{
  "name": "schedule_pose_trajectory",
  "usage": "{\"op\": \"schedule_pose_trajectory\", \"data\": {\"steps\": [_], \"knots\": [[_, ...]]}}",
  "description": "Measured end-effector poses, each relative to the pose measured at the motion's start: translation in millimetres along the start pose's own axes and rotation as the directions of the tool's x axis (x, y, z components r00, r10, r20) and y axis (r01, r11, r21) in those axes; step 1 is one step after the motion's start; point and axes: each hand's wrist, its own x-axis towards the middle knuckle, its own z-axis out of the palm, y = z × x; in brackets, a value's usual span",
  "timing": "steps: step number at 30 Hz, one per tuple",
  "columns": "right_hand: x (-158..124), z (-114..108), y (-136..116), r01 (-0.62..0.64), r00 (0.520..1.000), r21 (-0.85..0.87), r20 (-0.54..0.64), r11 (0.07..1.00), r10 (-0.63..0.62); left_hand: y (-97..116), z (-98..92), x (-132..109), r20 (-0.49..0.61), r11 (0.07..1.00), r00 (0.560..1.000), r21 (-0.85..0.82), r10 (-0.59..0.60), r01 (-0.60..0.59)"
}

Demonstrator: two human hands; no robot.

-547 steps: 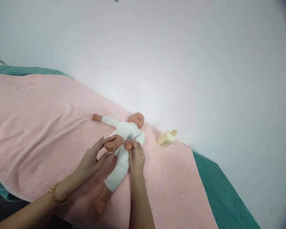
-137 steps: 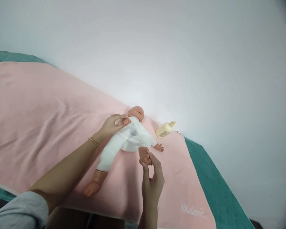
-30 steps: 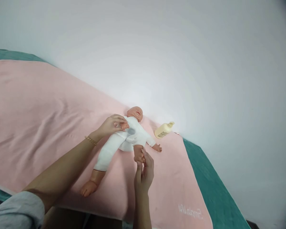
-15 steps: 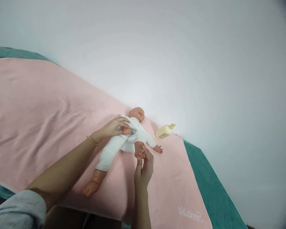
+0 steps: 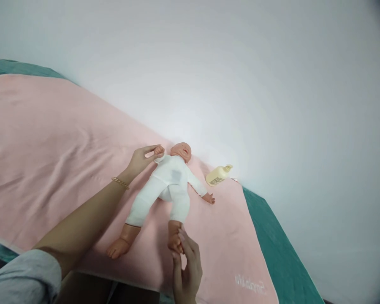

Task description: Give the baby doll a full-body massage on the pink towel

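A baby doll [image 5: 174, 172] with a white cloth body lies on its back on a pink towel [image 5: 66, 135]. My left hand [image 5: 142, 159] pinches one of the doll's hands between thumb and fingers, raised beside its head. Lower down, my right hand [image 5: 187, 264] grips the foot of the doll's leg on the right, fingers and thumb on either side. That leg now stretches out toward me. The doll's other leg rests on the towel, and its other arm lies out to the right.
A pale yellow pump bottle [image 5: 218, 175] stands tilted in view, right of the doll. Green cloth [image 5: 272, 240] shows past the towel's right edge. A plain light wall [image 5: 240, 76] rises behind.
My left hand has moved the doll's arm from across its belly up beside its head. My right hand has drawn the bent leg down and straightened it toward me.
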Motion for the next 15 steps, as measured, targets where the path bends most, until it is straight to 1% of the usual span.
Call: {"op": "schedule_pose_trajectory", "data": {"steps": [3,5,7,9,11,12,13,15], "knots": [[-24.0,0.6,-3.0,-0.041,0.999,0.022,-0.023,0.999,0.042,-7.5,-6.1,6.9,-0.133,0.997,0.991,-0.073,-0.027,0.017],[-35.6,4.2,-4.1,-0.076,0.996,0.037,-0.047,0.996,0.078,-13.4,-10.9,11.1,-0.233,0.992,0.970,-0.122,-0.069,0.041],[-43.9,8.9,-3.6,-0.085,0.995,0.043,-0.057,0.995,0.087,-19.2,-16.0,14.4,-0.331,0.980,0.933,-0.179,-0.138,0.082],[-50.0,13.9,-1.3,-0.063,0.996,0.049,-0.058,0.997,0.066,-25.1,-21.2,17.0,-0.403,0.939,0.870,-0.299,-0.285,0.169],[-54.6,18.7,2.1,-0.040,0.997,0.052,-0.062,0.998,0.043,-31.8,-26.1,19.5,-0.414,0.867,0.796,-0.427,-0.441,0.258],[-56.6,20.9,3.9,-0.030,0.998,0.054,-0.061,0.998,0.033,-35.4,-28.3,20.7,-0.406,0.834,0.769,-0.472,-0.494,0.286],[-58.4,23.0,5.4,-0.024,0.998,0.058,-0.058,0.998,0.028,-39.2,-30.2,21.9,-0.396,0.813,0.755,-0.499,-0.522,0.300],[-61.7,26.6,7.6,-0.018,0.998,0.066,-0.057,0.998,0.022,-47.1,-33.1,24.0,-0.391,0.811,0.757,-0.500,-0.524,0.304]]}}
